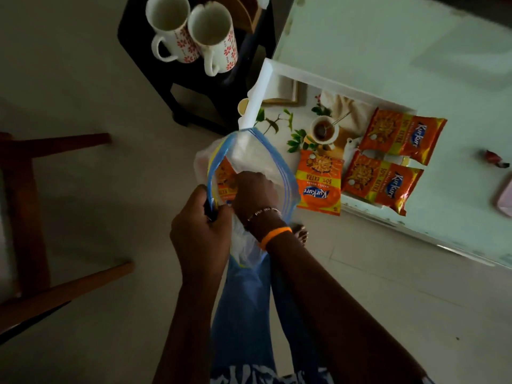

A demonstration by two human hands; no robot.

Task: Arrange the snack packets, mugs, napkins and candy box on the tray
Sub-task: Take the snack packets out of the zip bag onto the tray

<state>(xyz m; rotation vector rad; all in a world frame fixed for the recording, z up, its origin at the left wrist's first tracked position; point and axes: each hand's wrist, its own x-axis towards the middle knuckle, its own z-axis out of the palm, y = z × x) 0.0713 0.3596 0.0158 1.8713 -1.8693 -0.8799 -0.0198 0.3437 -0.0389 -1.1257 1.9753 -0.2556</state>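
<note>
Reaching into the zip bag from the head view, we judge the step in hand is fetching a fourth snack packet; three packets already lie on the tray. Our right hand is sunk in the bag, fingers curled toward the packet; whether they grip it, we cannot tell. Our left hand pinches the bag's rim, holding it open. Next we would lift the packet clear and lay it beside the others. Both mugs wait on the dark stool.

snack packets: "kurkure", "50% extra".
</note>
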